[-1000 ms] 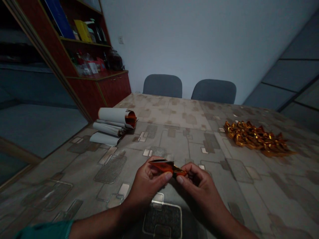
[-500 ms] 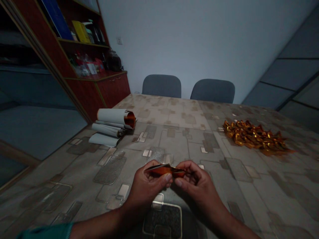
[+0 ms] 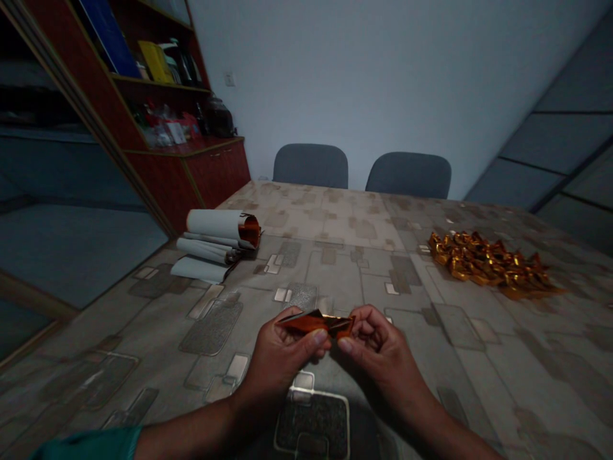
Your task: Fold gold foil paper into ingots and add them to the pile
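Note:
A strip of orange-and-gold metallic foil (image 3: 316, 323) spans the gap between my hands, above the patterned table top. My left hand (image 3: 282, 358) pinches its left end between thumb and fingers. My right hand (image 3: 378, 348) holds its right end with curled fingers. To the right lies a heap of crumpled gold-orange foil pieces (image 3: 488, 265), well away from both hands. Farther left, near the table's edge, lie several rolls of white paper with orange-lined insides (image 3: 215, 239).
The table (image 3: 335, 217) has a beige and grey block pattern. A red-brown cabinet (image 3: 211, 172) with cluttered shelves stands at the back left. Two grey chairs (image 3: 311, 166) stand beyond the far edge, and a glass panel (image 3: 71, 255) stands to the left.
The foil strip looks slightly shorter and sits a little higher between my hands. My fingers have shifted on it, and the view has moved slightly.

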`<state>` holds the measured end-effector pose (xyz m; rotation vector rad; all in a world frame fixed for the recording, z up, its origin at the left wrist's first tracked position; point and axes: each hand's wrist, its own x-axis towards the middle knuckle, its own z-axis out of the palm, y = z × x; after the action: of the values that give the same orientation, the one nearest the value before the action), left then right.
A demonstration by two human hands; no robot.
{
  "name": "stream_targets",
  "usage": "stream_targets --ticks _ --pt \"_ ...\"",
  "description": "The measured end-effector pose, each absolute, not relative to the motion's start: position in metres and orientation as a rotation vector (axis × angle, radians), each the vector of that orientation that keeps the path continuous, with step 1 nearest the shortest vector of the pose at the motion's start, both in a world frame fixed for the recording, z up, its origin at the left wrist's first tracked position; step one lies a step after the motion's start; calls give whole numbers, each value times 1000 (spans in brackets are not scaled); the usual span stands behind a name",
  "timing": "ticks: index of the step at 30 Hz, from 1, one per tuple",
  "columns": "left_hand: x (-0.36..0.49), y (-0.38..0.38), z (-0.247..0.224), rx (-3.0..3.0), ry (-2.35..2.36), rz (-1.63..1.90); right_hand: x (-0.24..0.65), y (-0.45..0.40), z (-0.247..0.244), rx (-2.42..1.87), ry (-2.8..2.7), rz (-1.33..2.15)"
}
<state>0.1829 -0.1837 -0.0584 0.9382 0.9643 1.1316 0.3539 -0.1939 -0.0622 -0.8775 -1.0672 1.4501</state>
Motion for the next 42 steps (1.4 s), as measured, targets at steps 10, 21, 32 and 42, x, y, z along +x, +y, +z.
stream_targets --ticks 10,21,32,42 --pt "181 -185 -66 928 911 1131 356 -193 -71 -848 -1002 1579" --pt "181 -184 -59 869 642 962 379 -186 -56 -850 -1204 1635" --pt "179 -188 -60 575 523 618 382 -181 -44 -747 -1491 1590" --pt "179 -181 -50 520 611 859 377 -190 -59 -1004 -1738 923"
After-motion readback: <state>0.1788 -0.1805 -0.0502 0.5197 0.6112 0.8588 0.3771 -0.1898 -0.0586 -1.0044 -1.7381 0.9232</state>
